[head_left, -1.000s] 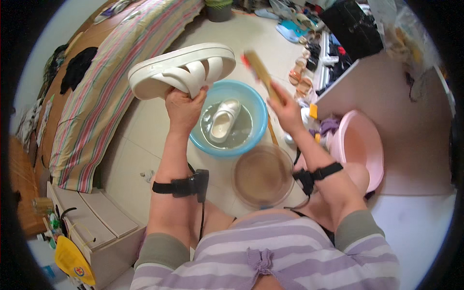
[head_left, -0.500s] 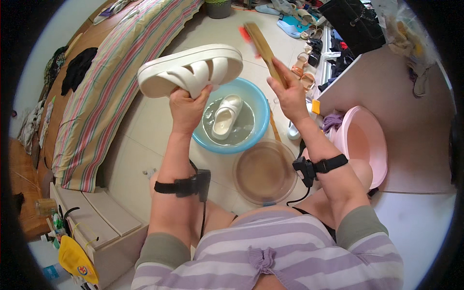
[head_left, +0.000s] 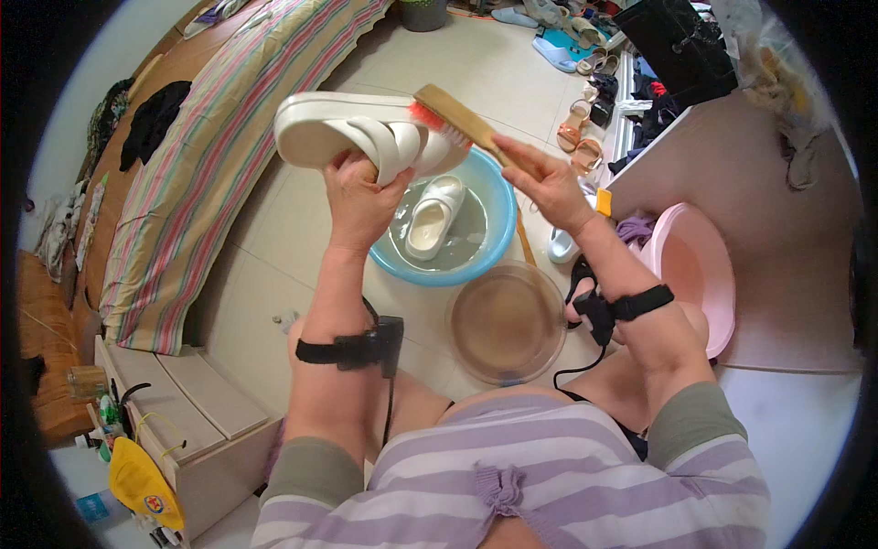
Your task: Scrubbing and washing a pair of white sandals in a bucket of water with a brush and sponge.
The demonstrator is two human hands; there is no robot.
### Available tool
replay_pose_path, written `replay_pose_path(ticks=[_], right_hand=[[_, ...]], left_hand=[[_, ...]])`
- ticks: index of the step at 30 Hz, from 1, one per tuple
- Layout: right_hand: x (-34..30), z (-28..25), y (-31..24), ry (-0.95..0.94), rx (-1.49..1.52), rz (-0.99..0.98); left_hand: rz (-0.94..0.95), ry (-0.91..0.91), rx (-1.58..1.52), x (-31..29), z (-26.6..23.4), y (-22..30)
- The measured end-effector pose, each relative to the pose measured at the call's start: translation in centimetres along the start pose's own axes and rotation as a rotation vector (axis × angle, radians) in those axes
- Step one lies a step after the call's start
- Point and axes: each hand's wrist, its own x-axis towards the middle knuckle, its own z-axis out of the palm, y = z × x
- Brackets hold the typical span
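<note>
My left hand point(head_left: 364, 203) grips a white strappy sandal point(head_left: 343, 128) by its straps and holds it up on its side, toe to the right. In my right hand point(head_left: 547, 183) is a wooden scrub brush point(head_left: 462, 117) with red and white bristles, which press on the toe end of the sandal. Below them, a second white sandal point(head_left: 435, 218) lies in a light blue basin point(head_left: 505, 240) of cloudy water. Nearer to me stands a round translucent basin point(head_left: 455, 343) with brownish water.
At right are a pink tub point(head_left: 722, 284) and a purple cloth point(head_left: 633, 229). Behind, several shoes, among them orange sandals point(head_left: 574, 124), line a rack. A bed with a striped cover point(head_left: 229, 146) runs along the left; a pale drawer unit point(head_left: 197, 403) stands nearer.
The brush has come down and left from above, and its bristles now meet the sandal's toe end. The sandal has tilted slightly and shifted a little to the right.
</note>
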Motion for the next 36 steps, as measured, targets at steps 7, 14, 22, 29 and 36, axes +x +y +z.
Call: replay_pose_path(ticks=[7, 14, 22, 29, 36], right_hand=[[4.4, 6.1, -4.1, -0.090, -0.063, 0.018], [-2.7, -0.8, 1.1, 0.054, -0.043, 0.126], [1.9, 5.3, -3.4, -0.026, -0.166, 0.009], [-2.9, -1.0, 0.3, 0.146, -0.008, 0.111], [0.2, 3.2, -1.3, 0.009, 0.029, 0.059]], left_hand=[[0.225, -0.084, 0.213, -1.0, 0.6, 0.2], [0.217, -0.083, 0.224, -0.2, -0.4, 0.6], [0.208, 0.087, 0.169, -1.1, 0.4, 0.1], [0.107, 0.036, 0.121, -0.2, 0.2, 0.5], [0.125, 0.166, 0.139, -1.1, -0.3, -0.7]])
